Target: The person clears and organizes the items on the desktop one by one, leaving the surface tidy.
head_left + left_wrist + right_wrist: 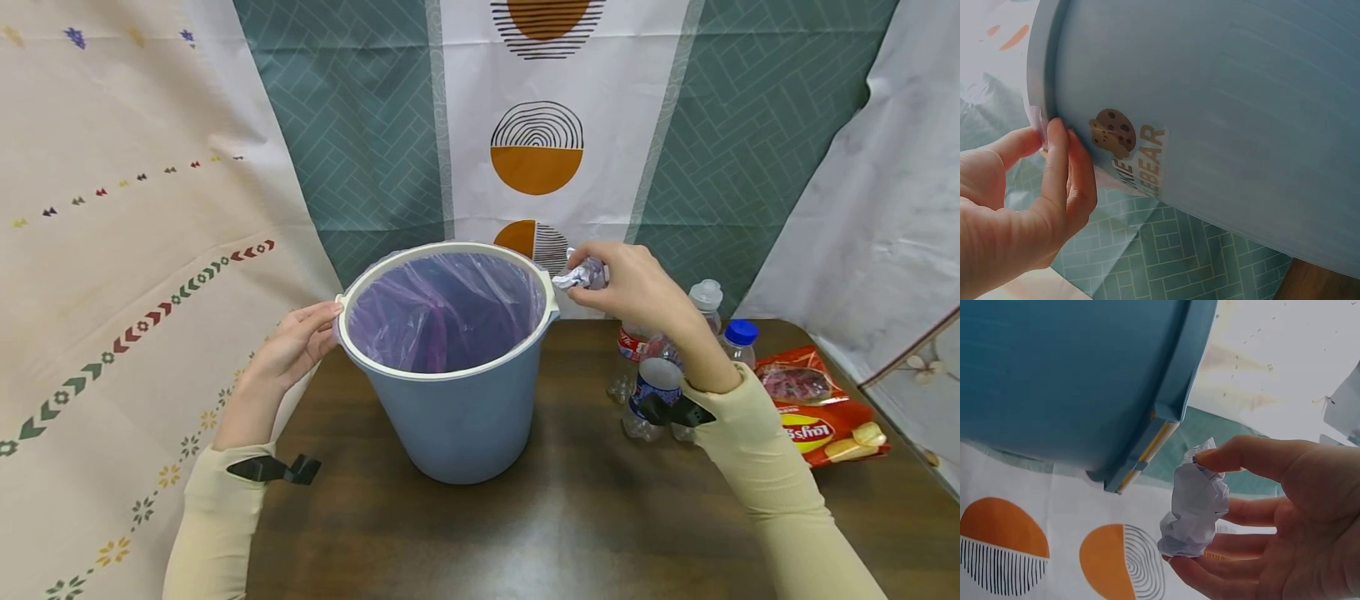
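A blue trash can (468, 417) with a cream rim stands on the table, lined with a thin purple plastic bag (420, 317). My left hand (300, 342) pinches the rim at its left side; in the left wrist view, thumb and fingers (1057, 156) close on the rim and the bag's edge, beside a bear sticker (1113, 134). Just right of the rim, my right hand (637, 279) holds a crumpled piece of white paper (1194, 500) between thumb and fingers. The paper is outside the can, close to the rim's right tab.
Behind my right forearm stand several clear plastic bottles (658, 387), one with a blue cap (741, 332). A red Lay's chip bag (817, 408) lies at the right of the brown table (465, 542). Patterned cloth (367, 125) hangs behind and to the left.
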The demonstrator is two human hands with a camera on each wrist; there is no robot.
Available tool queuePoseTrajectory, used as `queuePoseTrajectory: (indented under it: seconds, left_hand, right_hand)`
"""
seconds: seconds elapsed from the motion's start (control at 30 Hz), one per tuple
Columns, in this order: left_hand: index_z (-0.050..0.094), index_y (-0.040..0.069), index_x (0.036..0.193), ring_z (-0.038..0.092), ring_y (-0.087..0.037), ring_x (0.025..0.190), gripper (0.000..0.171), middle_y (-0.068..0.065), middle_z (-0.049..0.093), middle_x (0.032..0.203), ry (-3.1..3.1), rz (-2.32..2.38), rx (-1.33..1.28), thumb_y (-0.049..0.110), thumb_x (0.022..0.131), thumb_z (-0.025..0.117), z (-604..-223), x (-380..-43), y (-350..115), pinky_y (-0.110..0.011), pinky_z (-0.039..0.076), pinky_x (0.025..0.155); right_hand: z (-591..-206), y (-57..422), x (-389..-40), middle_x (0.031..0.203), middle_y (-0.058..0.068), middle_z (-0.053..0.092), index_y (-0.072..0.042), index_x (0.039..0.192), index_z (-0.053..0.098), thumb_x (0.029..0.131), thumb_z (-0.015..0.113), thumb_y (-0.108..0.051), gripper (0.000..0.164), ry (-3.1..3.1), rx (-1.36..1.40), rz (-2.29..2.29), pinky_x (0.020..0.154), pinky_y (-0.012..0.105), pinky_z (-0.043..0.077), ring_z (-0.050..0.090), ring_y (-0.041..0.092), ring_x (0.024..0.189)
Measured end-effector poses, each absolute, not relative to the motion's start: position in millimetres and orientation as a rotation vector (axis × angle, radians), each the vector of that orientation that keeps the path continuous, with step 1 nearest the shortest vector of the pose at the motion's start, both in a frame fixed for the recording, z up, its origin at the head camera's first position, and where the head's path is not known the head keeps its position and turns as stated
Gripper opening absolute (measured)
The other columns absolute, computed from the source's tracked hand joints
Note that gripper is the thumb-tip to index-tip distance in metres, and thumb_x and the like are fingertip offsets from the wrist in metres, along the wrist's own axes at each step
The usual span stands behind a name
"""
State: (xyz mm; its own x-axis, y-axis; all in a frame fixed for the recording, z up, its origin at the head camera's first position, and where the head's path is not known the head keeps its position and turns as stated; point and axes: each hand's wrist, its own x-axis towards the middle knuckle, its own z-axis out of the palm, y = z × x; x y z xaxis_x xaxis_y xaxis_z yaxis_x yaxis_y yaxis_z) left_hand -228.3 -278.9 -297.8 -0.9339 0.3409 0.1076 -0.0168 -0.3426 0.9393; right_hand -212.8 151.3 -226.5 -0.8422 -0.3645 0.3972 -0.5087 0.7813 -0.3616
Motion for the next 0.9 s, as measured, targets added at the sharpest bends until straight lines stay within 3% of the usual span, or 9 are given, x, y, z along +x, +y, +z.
queuePoseTrajectory:
  seconds: [0.17,0.27,0.43,0.9]
  left_hand:
    - [0.065,0.005,0.100,0.066,-0.008,0.079,0.021,-0.002,0.066,0.092,1.654,2.373,0.414,0.004,0.095,0.044,-298.0,-228.0,-279.0,-0.015,0.056,0.071]
    - [0.065,0.005,0.100,0.066,-0.008,0.080,0.021,-0.002,0.066,0.092,1.651,2.374,0.415,0.004,0.095,0.044,-298.4,-228.1,-278.6,-0.015,0.056,0.071]
    - [0.065,0.004,0.099,0.066,-0.008,0.080,0.022,-0.002,0.066,0.093,1.642,2.378,0.415,0.004,0.095,0.043,-298.8,-228.2,-278.4,-0.015,0.056,0.072]
    - [0.065,0.005,0.100,0.066,-0.008,0.080,0.022,-0.002,0.065,0.094,1.648,2.380,0.417,0.003,0.095,0.043,-298.5,-227.5,-278.6,-0.015,0.056,0.072]
  right_hand:
    - [-223.0,142.6,-213.7,0.090,0.003,0.064,-0.015,0.105,0.060,0.080,0.067,-0.026,0.028,-2.634,0.683,0.676,0.054,0.028,0.040,0.046,0.018,0.062]
    - [-221.6,136.4,-214.3,0.101,0.002,0.065,-0.014,0.106,0.061,0.079,0.068,-0.025,0.029,-2.617,0.699,0.693,0.063,0.030,0.044,0.051,0.019,0.074]
    - [-220.7,125.8,-216.4,0.103,0.002,0.065,-0.013,0.104,0.061,0.078,0.070,-0.025,0.030,-2.591,0.753,0.722,0.076,0.034,0.049,0.055,0.018,0.088]
    - [-224.7,89.2,-221.5,0.100,-0.001,0.065,-0.016,0.107,0.060,0.076,0.073,-0.029,0.036,-2.575,0.927,0.669,0.065,0.026,0.045,0.051,0.016,0.074]
